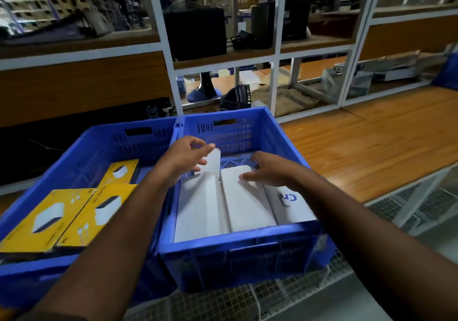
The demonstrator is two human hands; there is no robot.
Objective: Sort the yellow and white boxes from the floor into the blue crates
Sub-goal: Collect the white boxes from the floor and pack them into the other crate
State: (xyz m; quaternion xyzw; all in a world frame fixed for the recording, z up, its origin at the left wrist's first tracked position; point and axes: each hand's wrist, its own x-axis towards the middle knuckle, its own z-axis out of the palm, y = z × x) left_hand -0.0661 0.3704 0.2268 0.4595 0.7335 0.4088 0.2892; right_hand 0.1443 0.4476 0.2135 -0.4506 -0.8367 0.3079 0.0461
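Two blue crates stand side by side. The left crate (81, 152) holds three yellow boxes (74, 214). In the right crate (238, 240) lie white boxes: a left one (198, 211), a middle one (247, 206) and a right one (292, 204) with blue letters. My left hand (184, 158) grips the far end of the left white box, fingers curled over its tilted top edge. My right hand (269, 169) rests with flat fingers on the far end of the middle white box.
A wooden counter (371, 147) runs along the right, behind the crates. White-framed glass partitions (275, 55) stand beyond, with shelves and dark equipment behind them. A wire mesh surface (223, 301) lies under the crates.
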